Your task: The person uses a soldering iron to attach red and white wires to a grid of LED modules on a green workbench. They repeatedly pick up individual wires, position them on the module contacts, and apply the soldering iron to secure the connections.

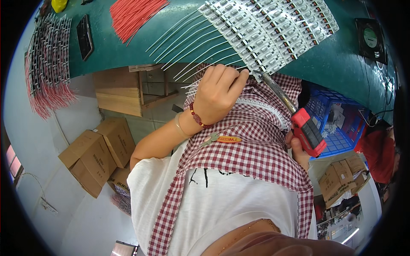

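A large panel of small, silvery circuit boards [273,32] lies on the green bench top, reaching its near edge. Thin white wires [188,40] stick out in a row from the panel's left side. My left hand [218,91] is closed at the panel's near corner, and several white wire ends poke out beside it; its fingertips are partly hidden. My right hand [299,152] is wrapped round the red and black handle of a soldering iron [308,133]. The iron's metal tip touches or almost touches the panel's corner, close to my left fingers.
Red wires [133,16] are piled on the green bench [171,10], near a phone [85,37]. Wired boards [48,64] hang over its left end. A black device [370,39] sits at right. Below are a blue basket [326,106], cardboard boxes [87,160] and a wooden stool [119,91].
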### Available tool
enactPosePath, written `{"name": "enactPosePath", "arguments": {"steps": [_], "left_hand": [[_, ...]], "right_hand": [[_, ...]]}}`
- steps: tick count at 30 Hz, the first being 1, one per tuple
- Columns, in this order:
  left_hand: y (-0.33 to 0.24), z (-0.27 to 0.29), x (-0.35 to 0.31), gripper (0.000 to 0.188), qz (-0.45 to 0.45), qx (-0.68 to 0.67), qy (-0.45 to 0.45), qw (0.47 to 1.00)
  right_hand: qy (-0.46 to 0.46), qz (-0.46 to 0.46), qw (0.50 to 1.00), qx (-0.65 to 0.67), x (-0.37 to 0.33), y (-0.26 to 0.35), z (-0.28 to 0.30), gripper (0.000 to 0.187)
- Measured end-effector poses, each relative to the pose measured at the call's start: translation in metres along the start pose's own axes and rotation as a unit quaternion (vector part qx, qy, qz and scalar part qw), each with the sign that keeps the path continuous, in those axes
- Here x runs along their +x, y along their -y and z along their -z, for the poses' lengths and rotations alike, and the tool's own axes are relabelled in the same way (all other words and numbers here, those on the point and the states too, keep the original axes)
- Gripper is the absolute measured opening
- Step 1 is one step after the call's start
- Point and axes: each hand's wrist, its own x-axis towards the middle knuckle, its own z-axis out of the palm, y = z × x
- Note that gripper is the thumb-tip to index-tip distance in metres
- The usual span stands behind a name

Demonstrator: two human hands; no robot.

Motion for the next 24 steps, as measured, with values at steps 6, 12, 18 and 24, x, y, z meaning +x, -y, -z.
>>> {"name": "enactPosePath", "arguments": {"steps": [6, 12, 18, 24], "left_hand": [[0.0, -0.003, -0.001, 0.036, 0.005, 0.006, 0.003, 1.0], [-0.001, -0.004, 0.0, 0.034, 0.003, 0.004, 0.002, 1.0], [-0.002, 0.0, 0.0, 0.031, 0.012, 0.014, -0.007, 1.0], [-0.005, -0.003, -0.003, 0.032, -0.022, 0.006, -0.017, 1.0]], "right_hand": [[-0.015, 0.006, 0.999, -0.044, 0.0, -0.004, -0.002, 0.023], [-0.006, -0.01, 0.999, 0.044, -0.001, 0.001, -0.001, 0.026], [-0.014, 0.015, 1.0, 0.023, 0.0, 0.005, 0.001, 0.031], [-0.044, 0.001, 0.998, 0.05, -0.009, -0.001, 0.001, 0.03]]}}
